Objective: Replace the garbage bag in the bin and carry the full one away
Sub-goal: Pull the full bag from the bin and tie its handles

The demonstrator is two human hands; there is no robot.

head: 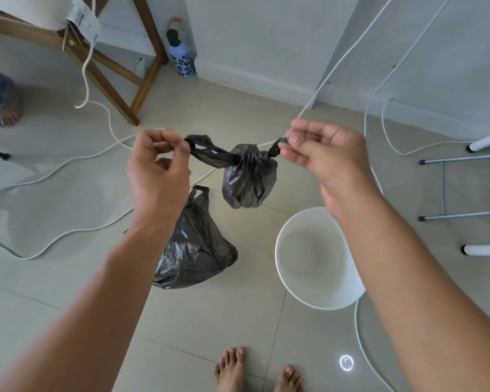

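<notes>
My left hand (159, 162) and right hand (320, 151) pinch the knotted full bag's (248, 179) handles above the bin (292, 281).

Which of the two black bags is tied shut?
The small black bag held up between both hands; its top is knotted. The other black bag lies loose on the floor.

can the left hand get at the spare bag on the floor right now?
Probably not yet. The left hand is pinching one handle of the tied bag, the right hand the other. The loose bag lies on the floor below with nothing over it, so once that grip lets go the way looks free.
</notes>
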